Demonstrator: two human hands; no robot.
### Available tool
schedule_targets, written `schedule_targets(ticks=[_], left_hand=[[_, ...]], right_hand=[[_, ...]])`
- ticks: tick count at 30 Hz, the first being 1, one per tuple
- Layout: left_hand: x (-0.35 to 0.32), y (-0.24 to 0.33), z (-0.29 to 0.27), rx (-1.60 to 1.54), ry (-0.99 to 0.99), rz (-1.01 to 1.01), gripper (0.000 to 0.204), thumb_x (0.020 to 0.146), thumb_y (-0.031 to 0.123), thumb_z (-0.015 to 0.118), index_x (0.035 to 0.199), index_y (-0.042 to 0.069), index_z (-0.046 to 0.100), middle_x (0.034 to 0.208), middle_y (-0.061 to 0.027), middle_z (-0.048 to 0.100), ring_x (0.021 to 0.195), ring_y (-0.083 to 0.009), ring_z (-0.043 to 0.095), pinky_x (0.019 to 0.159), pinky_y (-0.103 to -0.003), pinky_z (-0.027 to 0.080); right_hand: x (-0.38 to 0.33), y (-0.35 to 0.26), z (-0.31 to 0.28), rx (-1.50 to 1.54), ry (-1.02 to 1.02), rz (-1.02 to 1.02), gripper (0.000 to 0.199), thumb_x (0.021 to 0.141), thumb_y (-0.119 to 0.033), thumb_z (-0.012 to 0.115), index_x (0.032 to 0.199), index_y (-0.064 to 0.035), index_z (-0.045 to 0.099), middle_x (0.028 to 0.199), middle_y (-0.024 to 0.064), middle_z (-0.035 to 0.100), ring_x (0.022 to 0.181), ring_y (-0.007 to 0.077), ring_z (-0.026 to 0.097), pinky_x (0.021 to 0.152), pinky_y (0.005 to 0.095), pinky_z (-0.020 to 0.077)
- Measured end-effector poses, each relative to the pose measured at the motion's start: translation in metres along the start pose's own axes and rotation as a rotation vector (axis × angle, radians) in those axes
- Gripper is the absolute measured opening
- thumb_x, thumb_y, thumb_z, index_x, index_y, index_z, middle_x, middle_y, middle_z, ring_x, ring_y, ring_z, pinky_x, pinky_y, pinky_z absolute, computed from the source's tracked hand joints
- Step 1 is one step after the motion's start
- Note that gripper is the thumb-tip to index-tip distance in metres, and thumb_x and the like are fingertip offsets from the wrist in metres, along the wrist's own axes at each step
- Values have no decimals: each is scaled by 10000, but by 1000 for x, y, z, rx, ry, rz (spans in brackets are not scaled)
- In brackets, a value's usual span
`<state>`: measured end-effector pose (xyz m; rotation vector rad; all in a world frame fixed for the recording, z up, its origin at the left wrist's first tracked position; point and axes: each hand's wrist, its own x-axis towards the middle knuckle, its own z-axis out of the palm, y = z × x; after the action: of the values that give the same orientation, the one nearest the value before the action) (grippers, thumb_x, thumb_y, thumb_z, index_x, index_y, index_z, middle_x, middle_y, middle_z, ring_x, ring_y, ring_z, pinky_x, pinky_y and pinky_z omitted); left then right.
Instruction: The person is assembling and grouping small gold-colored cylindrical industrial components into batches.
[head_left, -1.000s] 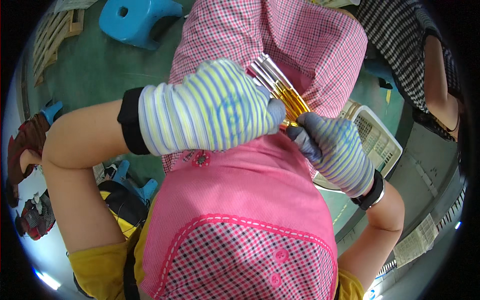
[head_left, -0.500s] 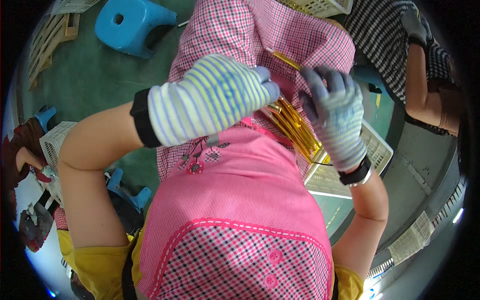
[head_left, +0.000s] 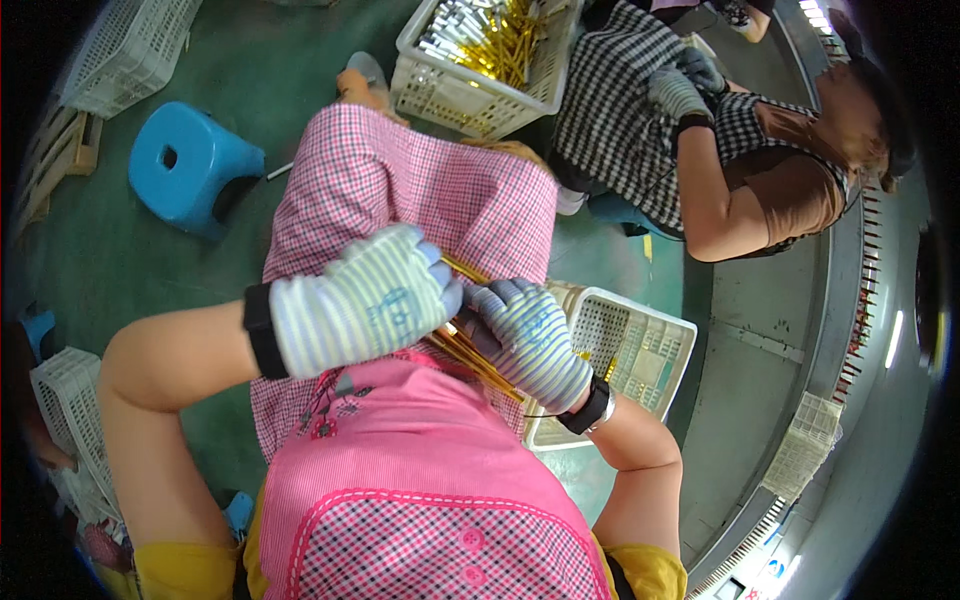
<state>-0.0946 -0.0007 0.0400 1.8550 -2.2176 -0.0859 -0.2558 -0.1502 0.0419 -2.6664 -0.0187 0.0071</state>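
Observation:
My left hand (head_left: 365, 305), in a striped white work glove with a black cuff, is closed around a bundle of thin golden rods (head_left: 478, 355) held over my lap. My right hand (head_left: 528, 335), in a similar striped glove with grey fingertips, grips the same bundle from the right, and the two hands touch. The rods slant down to the right beneath my right hand and are mostly hidden by the gloves. A pink checked apron (head_left: 420, 195) covers my lap below them.
A white plastic basket (head_left: 640, 350) sits at my right knee. Another white basket (head_left: 470, 95) full of golden and silver rods stands ahead. A person in a black checked apron (head_left: 700, 140) sits at the upper right. A blue stool (head_left: 190, 165) stands at the left.
My right hand has come down from above the bundle and closed on it beside my left hand. The view has tilted forward, bringing the far basket and the other person into view.

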Motion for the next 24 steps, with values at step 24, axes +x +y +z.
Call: schedule_targets(ticks=[24], left_hand=[[-36,14,-79,-1423,-795,-559,446,923,430,592,1047,2,589,749,-76,636,625,-163,604,571,-323,492]], right_hand=[[-1,-58,-67,-278,-210,-369,176,809,-254,597,801,-82,563,578,31,518,509,186,578,400,330,441]])
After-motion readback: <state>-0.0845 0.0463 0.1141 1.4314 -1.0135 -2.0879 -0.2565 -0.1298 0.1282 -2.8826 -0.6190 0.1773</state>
